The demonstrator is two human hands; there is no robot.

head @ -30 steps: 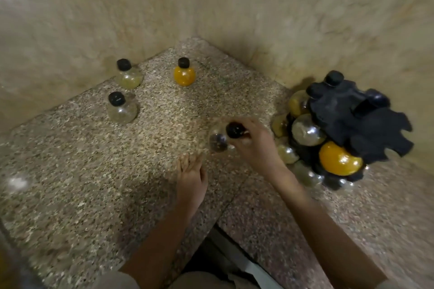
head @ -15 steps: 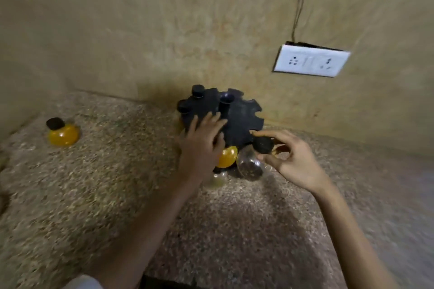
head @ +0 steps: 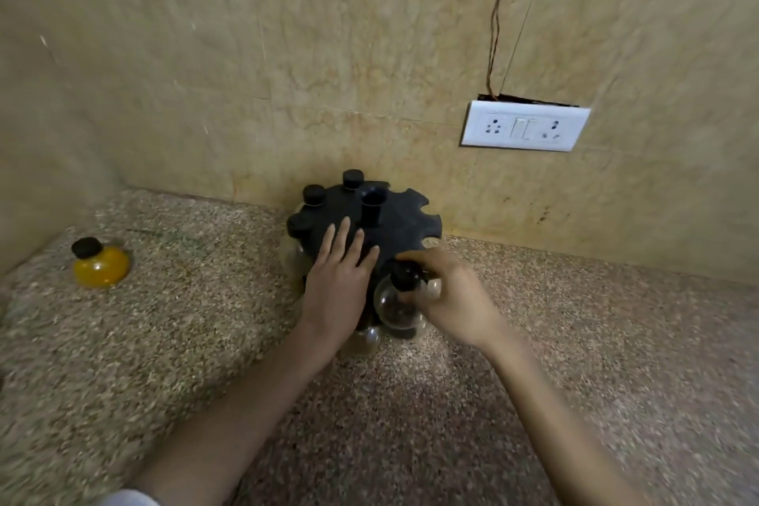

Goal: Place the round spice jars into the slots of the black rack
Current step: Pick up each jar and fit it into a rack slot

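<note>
The black round rack (head: 406,218) stands against the back wall, with notched slots around its top disc and black jar caps showing at its left rim. My left hand (head: 339,283) lies flat on the disc's front, fingers spread. My right hand (head: 449,296) grips a clear round jar with a black cap (head: 392,306) by its neck, right at the rack's front edge. Another clear jar (head: 365,339) hangs lower, partly hidden by my left wrist. An orange jar with a black cap (head: 100,264) stands alone on the counter at far left.
The speckled stone counter (head: 575,341) runs to tiled walls at the back and left. A white socket and switch plate (head: 525,127) sits on the back wall at right, with a thin wire (head: 499,12) running up from it.
My view swung from the counter's left corner to face the rack. My right hand carried the clear jar up to the rack's front edge. My left hand rose from the counter onto the rack top.
</note>
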